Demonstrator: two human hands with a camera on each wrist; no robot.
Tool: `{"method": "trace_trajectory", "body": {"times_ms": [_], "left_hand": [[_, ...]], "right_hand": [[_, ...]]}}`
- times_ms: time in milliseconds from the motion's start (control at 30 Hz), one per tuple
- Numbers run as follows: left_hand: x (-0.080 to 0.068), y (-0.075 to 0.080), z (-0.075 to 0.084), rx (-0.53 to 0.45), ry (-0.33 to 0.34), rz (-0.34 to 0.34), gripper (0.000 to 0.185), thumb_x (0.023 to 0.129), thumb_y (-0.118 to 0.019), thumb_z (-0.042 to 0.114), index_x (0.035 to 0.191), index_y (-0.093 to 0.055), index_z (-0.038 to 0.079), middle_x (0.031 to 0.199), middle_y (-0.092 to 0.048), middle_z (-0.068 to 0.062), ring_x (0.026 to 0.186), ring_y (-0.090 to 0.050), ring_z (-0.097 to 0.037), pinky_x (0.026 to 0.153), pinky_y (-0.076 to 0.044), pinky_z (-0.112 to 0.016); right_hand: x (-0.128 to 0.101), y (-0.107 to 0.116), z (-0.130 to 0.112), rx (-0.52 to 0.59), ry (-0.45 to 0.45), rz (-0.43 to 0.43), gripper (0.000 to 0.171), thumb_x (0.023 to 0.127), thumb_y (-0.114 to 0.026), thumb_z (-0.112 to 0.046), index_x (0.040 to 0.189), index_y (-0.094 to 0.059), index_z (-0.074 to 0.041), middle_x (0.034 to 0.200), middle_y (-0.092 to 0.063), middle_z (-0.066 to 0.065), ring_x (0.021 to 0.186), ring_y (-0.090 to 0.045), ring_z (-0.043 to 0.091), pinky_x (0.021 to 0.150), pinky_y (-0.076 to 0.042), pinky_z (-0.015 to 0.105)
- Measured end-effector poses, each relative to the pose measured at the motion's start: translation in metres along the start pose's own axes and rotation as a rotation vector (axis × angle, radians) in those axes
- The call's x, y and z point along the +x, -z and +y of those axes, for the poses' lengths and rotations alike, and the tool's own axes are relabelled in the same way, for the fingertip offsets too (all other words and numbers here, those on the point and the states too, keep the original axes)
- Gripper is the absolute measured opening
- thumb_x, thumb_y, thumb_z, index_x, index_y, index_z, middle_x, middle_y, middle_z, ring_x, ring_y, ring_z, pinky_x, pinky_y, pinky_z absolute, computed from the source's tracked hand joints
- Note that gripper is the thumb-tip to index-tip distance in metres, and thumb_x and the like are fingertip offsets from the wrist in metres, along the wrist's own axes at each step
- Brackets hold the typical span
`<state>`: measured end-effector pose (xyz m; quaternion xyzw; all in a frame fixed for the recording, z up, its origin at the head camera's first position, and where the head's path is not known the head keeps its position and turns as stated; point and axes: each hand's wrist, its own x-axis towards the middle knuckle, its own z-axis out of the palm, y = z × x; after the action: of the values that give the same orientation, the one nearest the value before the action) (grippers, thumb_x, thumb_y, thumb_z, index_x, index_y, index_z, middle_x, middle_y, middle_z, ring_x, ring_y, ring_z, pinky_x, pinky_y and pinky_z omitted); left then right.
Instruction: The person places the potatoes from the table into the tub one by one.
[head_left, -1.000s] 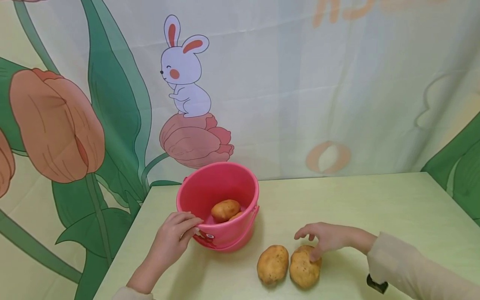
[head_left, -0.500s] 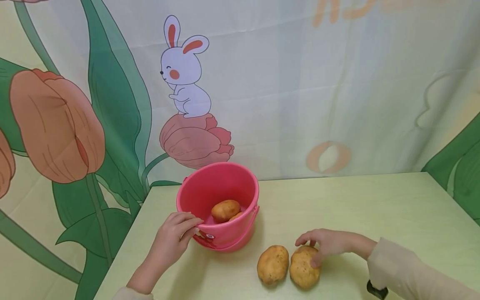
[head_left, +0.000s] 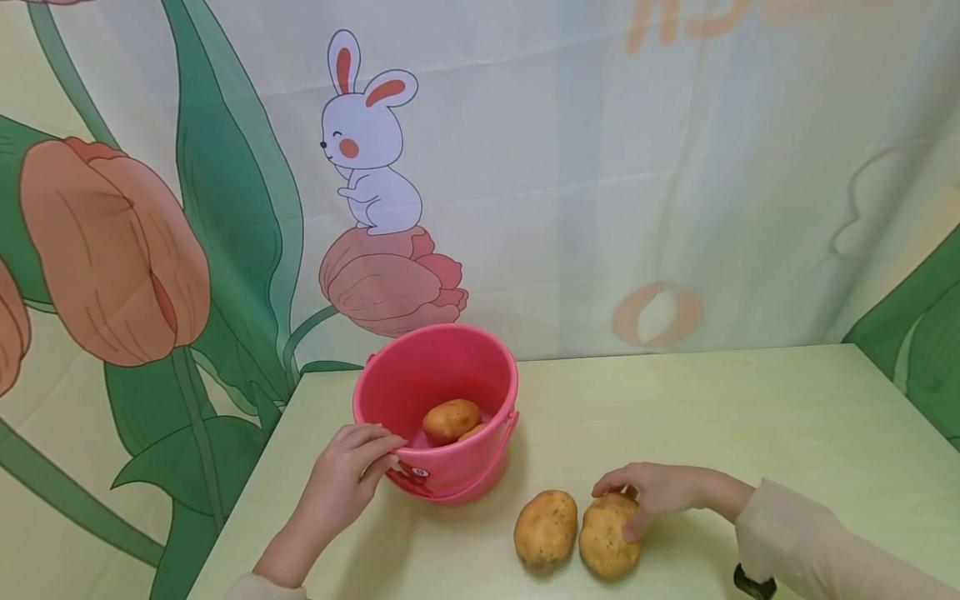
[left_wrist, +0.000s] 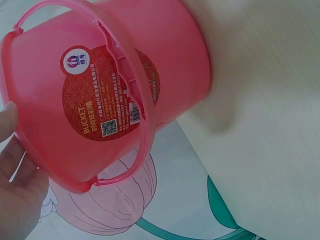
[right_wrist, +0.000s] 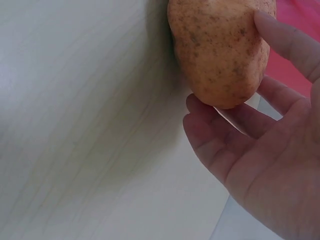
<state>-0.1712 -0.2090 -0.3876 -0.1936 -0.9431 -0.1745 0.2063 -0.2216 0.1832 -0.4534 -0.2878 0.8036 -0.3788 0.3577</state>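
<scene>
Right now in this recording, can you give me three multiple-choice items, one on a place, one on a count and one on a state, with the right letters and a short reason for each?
1. Where does the pink bucket stand?
A. at the table's back left corner
B. at the table's right edge
C. on the floor

2. How many potatoes lie on the table outside the bucket?
A. none
B. two
C. five

3. What is the right hand doing?
A. lying flat on bare table
B. lifting the bucket
C. closing round the right potato

Answers:
1 A: the head view shows it near the back left corner, the left hand at its rim.
2 B: the right potato and the left potato lie side by side.
3 C: the right wrist view shows thumb and fingers curled about it, potato on the table.
</scene>
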Motion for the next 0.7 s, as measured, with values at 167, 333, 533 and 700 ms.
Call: {"method": "trace_trajectory", "body": {"times_ms": [167, 333, 533, 700], "left_hand": [[0.0, 0.0004, -0.0001, -0.004, -0.008, 0.004, 0.029, 0.069, -0.073, 0.008, 0.097, -0.069, 0.016, 0.096, -0.062, 0.001, 0.095, -0.052, -0.017, 0.074, -0.053, -0.031], [0.0002, -0.0002, -0.0005, 0.001, -0.034, 0.024, 0.03, 0.067, -0.074, 0.007, 0.095, -0.069, 0.016, 0.094, -0.062, 0.001, 0.094, -0.052, -0.016, 0.072, -0.053, -0.03], [0.0, -0.0004, -0.0007, 0.005, -0.051, 0.04, 0.029, 0.067, -0.074, 0.006, 0.094, -0.069, 0.014, 0.092, -0.062, 0.001, 0.093, -0.052, -0.016, 0.072, -0.053, -0.031], [0.0005, -0.0009, -0.0012, 0.008, -0.059, 0.044, 0.03, 0.066, -0.075, 0.006, 0.094, -0.069, 0.014, 0.092, -0.062, 0.001, 0.092, -0.052, -0.016, 0.071, -0.053, -0.03]], "right_hand": [[0.0001, 0.0001, 0.0019, 0.003, -0.003, 0.0, 0.053, 0.068, -0.072, -0.012, 0.116, -0.053, -0.005, 0.107, -0.053, 0.005, 0.086, -0.047, 0.019, 0.074, -0.039, 0.027], [0.0003, -0.0002, 0.0022, 0.004, 0.014, 0.003, 0.051, 0.067, -0.073, -0.013, 0.114, -0.054, -0.006, 0.102, -0.053, 0.007, 0.082, -0.049, 0.019, 0.071, -0.041, 0.025], [0.0009, 0.0001, 0.0036, -0.004, 0.036, 0.006, 0.046, 0.067, -0.074, -0.014, 0.11, -0.056, -0.008, 0.098, -0.054, 0.008, 0.078, -0.05, 0.018, 0.069, -0.042, 0.024], [0.0001, 0.0002, 0.0035, -0.006, 0.043, 0.015, 0.045, 0.067, -0.075, -0.016, 0.108, -0.056, -0.008, 0.095, -0.055, 0.009, 0.076, -0.051, 0.018, 0.069, -0.041, 0.024]]}}
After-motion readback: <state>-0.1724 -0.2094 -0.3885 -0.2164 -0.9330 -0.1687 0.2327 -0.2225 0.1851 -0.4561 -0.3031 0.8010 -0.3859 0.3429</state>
